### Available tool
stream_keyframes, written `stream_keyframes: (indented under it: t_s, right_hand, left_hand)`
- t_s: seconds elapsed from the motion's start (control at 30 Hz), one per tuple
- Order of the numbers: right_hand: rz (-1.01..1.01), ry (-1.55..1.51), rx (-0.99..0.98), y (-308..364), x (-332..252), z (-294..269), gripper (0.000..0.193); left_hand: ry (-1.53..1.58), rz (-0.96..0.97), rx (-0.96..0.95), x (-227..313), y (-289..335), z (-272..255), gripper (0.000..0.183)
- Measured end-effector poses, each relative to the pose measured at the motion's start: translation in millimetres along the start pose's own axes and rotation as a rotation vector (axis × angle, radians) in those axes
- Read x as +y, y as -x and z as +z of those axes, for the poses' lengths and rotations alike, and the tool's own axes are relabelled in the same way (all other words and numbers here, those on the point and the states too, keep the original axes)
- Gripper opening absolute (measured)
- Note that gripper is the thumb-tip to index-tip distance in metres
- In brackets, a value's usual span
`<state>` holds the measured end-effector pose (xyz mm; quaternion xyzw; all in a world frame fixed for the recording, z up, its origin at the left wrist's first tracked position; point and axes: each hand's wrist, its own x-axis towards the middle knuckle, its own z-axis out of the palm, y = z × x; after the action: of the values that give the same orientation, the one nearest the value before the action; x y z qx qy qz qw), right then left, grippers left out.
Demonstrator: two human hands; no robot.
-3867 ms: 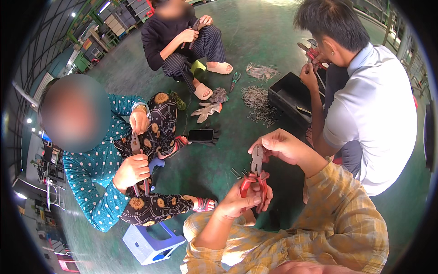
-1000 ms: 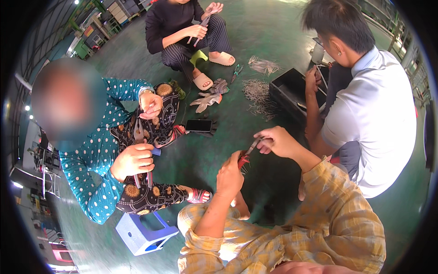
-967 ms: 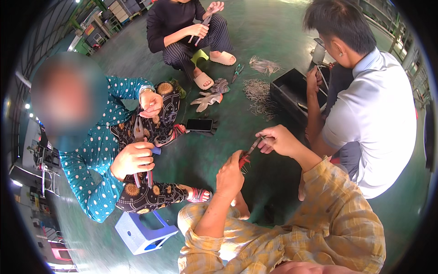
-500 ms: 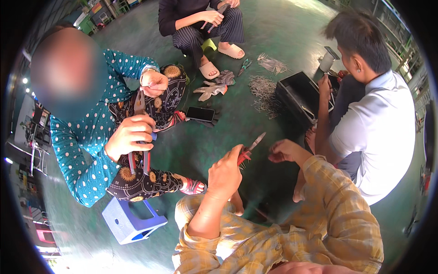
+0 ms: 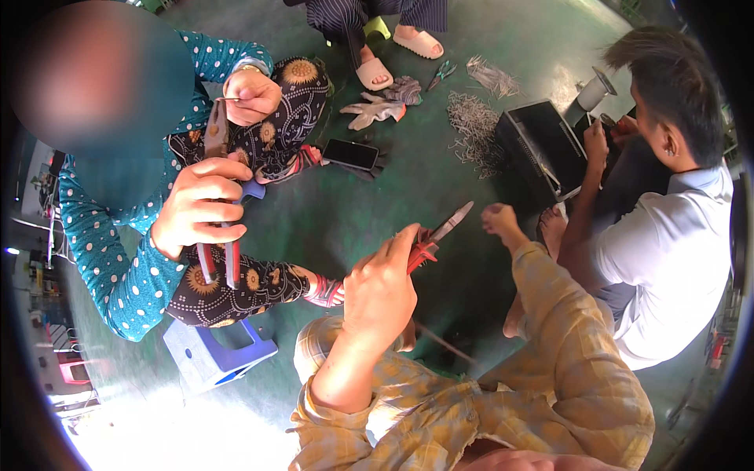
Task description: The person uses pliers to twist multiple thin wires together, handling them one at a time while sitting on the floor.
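My left hand (image 5: pixel 380 292) is wrapped round red-handled needle-nose pliers (image 5: pixel 452 221), whose jaws point up and to the right. To the right, level with the pliers' tip, my right hand (image 5: pixel 503 221) is held with its fingers curled; whether something is pinched in them is too small to tell. Beyond it on the floor lies a pile of thin bent metal wire pieces (image 5: pixel 471 129). A black open box (image 5: pixel 542 149) stands beside that pile. Farther back is another bundle of straighter wires (image 5: pixel 493 76).
A person at left in a dotted shirt holds red-handled pliers (image 5: pixel 215 133) and a small thin piece. Another at right, in a white shirt (image 5: pixel 667 259), works beside the box. Gloves (image 5: pixel 375 110), a phone (image 5: pixel 351 154), more pliers (image 5: pixel 442 74) and a blue stool (image 5: pixel 220 353) are on the floor.
My right hand has moved away from the pliers, farther forward toward the box and wire pile. The pliers remain in my left hand. The whole view has shifted a little.
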<state>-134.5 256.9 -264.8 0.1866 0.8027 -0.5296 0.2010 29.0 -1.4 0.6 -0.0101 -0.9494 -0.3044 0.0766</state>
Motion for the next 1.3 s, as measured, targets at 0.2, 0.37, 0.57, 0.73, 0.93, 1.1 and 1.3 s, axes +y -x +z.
stream_keyframes:
  t_s: [0.2, 0.37, 0.57, 0.73, 0.93, 1.1, 1.3]
  right_hand:
    - [-0.200, 0.481, -0.034, 19.3, 60.4, 96.7, 0.014]
    - [-0.172, 0.477, 0.125, 24.9, 61.3, 144.9, 0.014]
    - [-0.113, 0.545, 0.282, 12.8, 59.4, 173.5, 0.021]
    - [-0.051, 0.624, 0.379, -8.6, 67.1, 188.6, 0.009]
    - [-0.089, 0.675, 0.392, -15.9, 74.0, 188.7, 0.006]
    - [-0.099, 0.730, 0.297, 0.2, 56.1, 169.2, 0.010]
    - [0.175, 0.327, 0.131, -9.2, 70.1, 133.1, 0.012]
  left_hand:
    - [0.085, -0.066, -0.056, 0.1, -13.3, 0.3, 0.041]
    - [0.094, 0.042, -0.031, -1.6, -21.6, 6.2, 0.047]
    - [0.070, -0.021, -0.183, 3.6, -31.6, 16.3, 0.045]
    - [0.091, -0.077, -0.296, 8.7, -36.3, 21.3, 0.042]
    - [0.061, -0.083, -0.291, 12.9, -33.1, 22.7, 0.041]
    - [0.077, -0.067, -0.269, 11.8, -28.0, 22.9, 0.040]
    - [0.098, -0.029, -0.235, 4.3, -26.1, 28.9, 0.036]
